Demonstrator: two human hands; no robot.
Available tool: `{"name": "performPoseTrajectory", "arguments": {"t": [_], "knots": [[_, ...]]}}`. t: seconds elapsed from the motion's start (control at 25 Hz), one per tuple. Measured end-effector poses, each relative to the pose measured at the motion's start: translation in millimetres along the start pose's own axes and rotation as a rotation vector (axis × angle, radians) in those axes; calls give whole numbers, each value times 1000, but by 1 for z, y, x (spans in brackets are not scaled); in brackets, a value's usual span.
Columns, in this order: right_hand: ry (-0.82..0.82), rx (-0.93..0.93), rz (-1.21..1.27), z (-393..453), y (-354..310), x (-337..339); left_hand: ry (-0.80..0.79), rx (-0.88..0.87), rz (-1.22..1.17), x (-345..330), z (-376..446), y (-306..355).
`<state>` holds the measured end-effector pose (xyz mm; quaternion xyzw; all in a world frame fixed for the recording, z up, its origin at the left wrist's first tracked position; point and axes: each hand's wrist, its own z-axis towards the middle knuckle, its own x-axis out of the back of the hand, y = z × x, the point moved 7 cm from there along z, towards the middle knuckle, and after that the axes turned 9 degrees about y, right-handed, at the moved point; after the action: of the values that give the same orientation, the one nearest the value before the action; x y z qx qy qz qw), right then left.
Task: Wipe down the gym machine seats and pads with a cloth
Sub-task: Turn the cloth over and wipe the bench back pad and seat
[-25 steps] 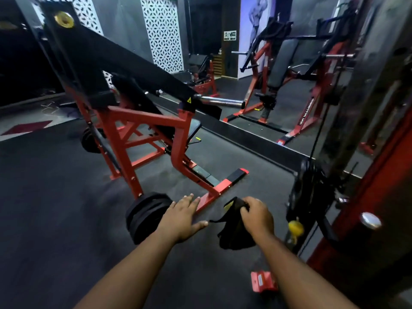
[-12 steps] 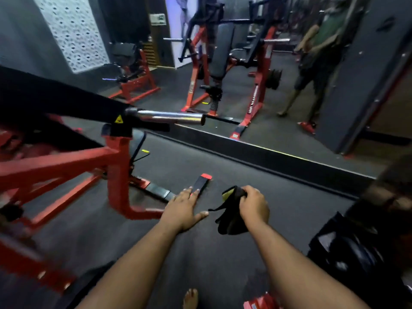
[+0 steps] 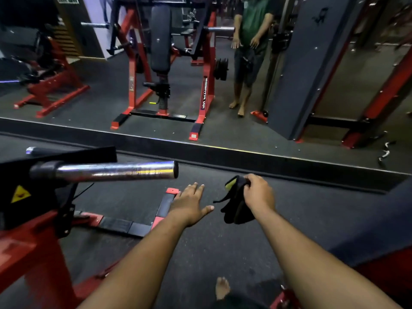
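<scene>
The view had swung right since a moment earlier, the machine [image 3: 33, 230] sliding to the near left. The right hand [image 3: 258, 195] gripped the cloth [image 3: 236, 208]; the left hand [image 3: 189, 205] hovered with fingers spread. A yellow warning label [image 3: 20, 194] showed; the mirror's [image 3: 223, 121] reversed lettering was unreadable.

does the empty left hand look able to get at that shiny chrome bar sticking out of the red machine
Probably yes. The open left hand hangs just below and right of the shiny chrome bar, with nothing seen between them; the right hand holds the black cloth.
</scene>
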<state>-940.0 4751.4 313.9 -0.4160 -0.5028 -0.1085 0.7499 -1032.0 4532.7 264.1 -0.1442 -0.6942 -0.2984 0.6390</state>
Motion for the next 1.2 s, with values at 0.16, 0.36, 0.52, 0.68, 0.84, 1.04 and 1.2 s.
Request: {"name": "performPoseTrajectory", "arguments": {"t": [0.16, 0.36, 0.52, 0.68, 0.84, 1.04, 1.2], "knots": [[-71, 79, -20, 93, -29, -67, 19, 74, -40, -22, 79, -33], [-313, 299, -32, 200, -74, -177, 64, 391, -105, -63, 160, -86], [-453, 551, -75, 286, -131, -226, 82, 696, -138, -75, 208, -101], [-505, 702, -27, 348, -195, -259, 90, 859, -174, -70, 252, -120], [-567, 803, 17, 390, -256, -299, 128, 946, -170, -45, 298, -163], [-615, 896, 82, 429, -329, -346, 167, 973, -133, -17, 351, -233], [-661, 936, 166, 465, -416, -388, 186, 1000, -130, 9, 403, -318]]}}
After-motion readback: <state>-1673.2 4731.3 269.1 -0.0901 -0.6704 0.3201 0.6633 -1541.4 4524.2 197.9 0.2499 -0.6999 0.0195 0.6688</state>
